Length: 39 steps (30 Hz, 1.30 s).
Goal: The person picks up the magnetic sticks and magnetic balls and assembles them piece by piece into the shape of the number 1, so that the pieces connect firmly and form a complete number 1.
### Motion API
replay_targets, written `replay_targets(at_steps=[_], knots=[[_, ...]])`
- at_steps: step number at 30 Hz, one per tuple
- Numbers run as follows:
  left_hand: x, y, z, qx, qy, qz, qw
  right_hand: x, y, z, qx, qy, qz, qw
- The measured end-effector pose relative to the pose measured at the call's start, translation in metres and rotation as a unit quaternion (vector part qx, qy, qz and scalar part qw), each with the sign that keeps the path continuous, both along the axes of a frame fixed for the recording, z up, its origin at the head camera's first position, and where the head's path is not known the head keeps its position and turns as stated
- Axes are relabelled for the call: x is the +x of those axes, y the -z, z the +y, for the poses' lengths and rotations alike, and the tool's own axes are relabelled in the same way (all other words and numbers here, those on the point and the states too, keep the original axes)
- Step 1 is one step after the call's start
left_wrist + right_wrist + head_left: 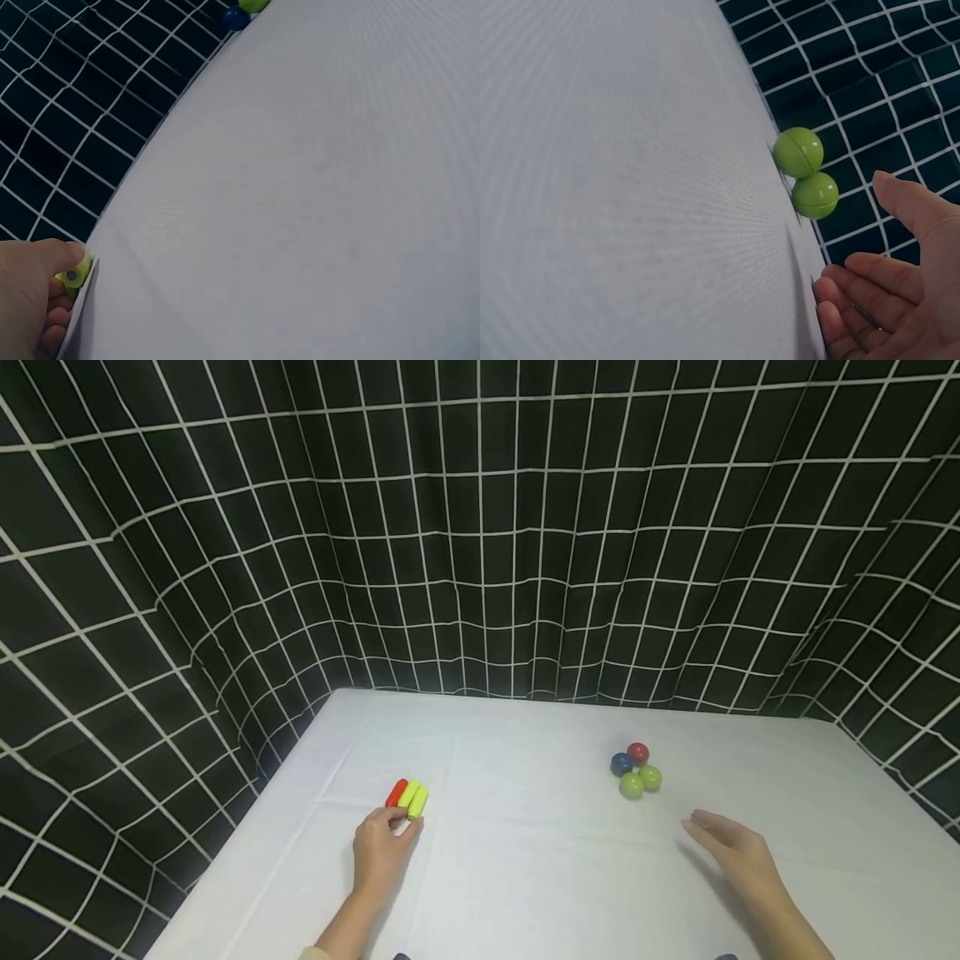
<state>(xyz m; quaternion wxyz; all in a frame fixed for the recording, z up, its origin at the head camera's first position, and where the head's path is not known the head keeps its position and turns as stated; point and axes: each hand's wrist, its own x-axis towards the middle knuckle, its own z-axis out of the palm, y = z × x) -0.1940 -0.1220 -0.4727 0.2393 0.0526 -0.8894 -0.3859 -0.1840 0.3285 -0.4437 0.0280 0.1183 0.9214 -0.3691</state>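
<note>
My left hand (381,847) pinches the near end of the rightmost of two short yellow cylinders (418,802) between thumb and forefinger. Close beside it lie the other yellow cylinder (408,792) and a red cylinder (397,792), side by side. The left wrist view shows the gripped yellow cylinder (73,275) end-on, with a dark round spot on its end. Over the table's right side, my right hand (731,847) holds nothing, fingers relaxed and thumb apart. Beyond its fingertips sits a cluster of balls: a red (638,753), a blue (622,764) and two green balls (632,786).
A white cloth covers the table (525,860). A black curtain (480,527) with a white grid hangs behind it and along both sides. The ball cluster stands towards the back right, the cylinders at the left.
</note>
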Motion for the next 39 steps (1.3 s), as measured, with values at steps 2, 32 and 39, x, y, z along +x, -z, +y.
replay_targets(at_steps=[2, 32, 39], knots=[[-0.001, 0.001, 0.002, 0.003, -0.006, 0.001, 1.0000, 0.001, 0.001, 0.000, -0.002, 0.003, -0.002, 1.0000], [-0.016, 0.000, 0.014, -0.009, -0.045, -0.011, 0.9989, 0.003, 0.001, 0.001, -0.017, -0.004, -0.013, 0.9998], [-0.010, -0.003, 0.017, 0.037, -0.043, -0.029, 0.9980, 0.004, 0.003, -0.001, -0.015, -0.012, -0.007, 0.9998]])
